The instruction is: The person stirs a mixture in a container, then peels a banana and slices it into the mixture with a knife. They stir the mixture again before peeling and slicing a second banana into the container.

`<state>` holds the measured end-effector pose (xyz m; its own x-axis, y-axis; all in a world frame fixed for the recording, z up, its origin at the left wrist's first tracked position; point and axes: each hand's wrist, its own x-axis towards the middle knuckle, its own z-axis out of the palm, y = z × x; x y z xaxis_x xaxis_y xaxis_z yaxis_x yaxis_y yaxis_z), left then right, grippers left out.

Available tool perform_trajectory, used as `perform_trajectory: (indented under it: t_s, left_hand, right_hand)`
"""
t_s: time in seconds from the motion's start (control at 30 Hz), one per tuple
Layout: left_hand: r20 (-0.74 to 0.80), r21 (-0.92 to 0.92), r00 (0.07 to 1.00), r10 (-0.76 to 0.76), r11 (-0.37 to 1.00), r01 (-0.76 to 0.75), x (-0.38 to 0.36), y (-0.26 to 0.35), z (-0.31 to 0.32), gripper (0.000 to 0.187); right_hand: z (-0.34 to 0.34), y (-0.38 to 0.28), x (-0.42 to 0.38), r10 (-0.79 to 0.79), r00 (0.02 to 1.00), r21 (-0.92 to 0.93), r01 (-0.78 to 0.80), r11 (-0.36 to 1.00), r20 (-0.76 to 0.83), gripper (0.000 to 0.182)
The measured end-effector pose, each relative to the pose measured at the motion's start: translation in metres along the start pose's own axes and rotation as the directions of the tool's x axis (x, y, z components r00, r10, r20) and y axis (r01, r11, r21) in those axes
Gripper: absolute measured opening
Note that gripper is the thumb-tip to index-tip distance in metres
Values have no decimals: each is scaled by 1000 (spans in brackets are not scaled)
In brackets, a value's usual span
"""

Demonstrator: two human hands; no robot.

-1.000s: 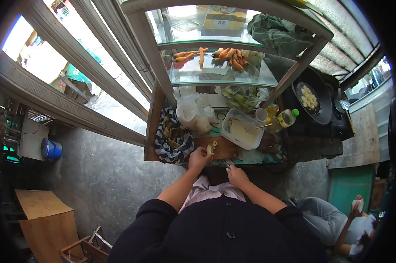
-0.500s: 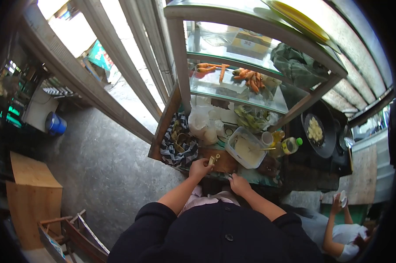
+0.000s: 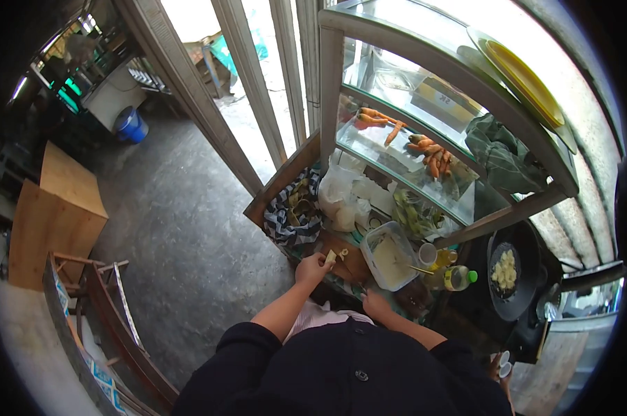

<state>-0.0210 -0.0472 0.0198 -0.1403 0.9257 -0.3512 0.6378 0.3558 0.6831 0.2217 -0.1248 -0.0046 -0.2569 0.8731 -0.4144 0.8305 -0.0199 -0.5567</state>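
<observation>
My left hand is closed around a pale peeled banana above a brown cutting board. Small cut pieces lie at the banana's end. My right hand is closed on a knife, mostly hidden and blurred, by the board's near edge. Just beyond it stands a plastic tub of creamy batter with a yellow-handled utensil leaning over its rim. Left of the board, a black-and-white checked cloth holds peels.
On the right, pale pieces sit in a dark wok. A green-capped bottle stands beside the tub. Carrots lie in the glass cabinet. Another person's hand holds white cups at lower right. A wooden bench stands at left.
The view has turned, so the stall appears shifted right and the other person is mostly out of frame. My hands stay over the board, the left still on the banana.
</observation>
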Motion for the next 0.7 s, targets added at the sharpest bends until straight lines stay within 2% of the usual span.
perform_trajectory:
  t_s: [0.13, 0.3, 0.47, 0.7]
  left_hand:
    - [-88, 20, 996, -2, 1000, 4, -16, 4, 9, 41]
    - [-112, -6, 993, -27, 1000, 26, -22, 5, 15, 43]
    - [-110, -24, 993, -35, 999, 32, -25, 4, 17, 44]
    - [-91, 5, 995, -44, 999, 44, -21, 3, 20, 44]
  right_hand:
    - [-15, -4, 1, -44, 999, 26, 44, 999, 14, 29]
    - [-24, -13, 7, -122, 992, 53, 122, 991, -4, 27]
    - [-22, -8, 10, -182, 982, -2, 182, 983, -46, 26]
    - [-28, -11, 11, -145, 989, 2, 145, 989, 4, 26]
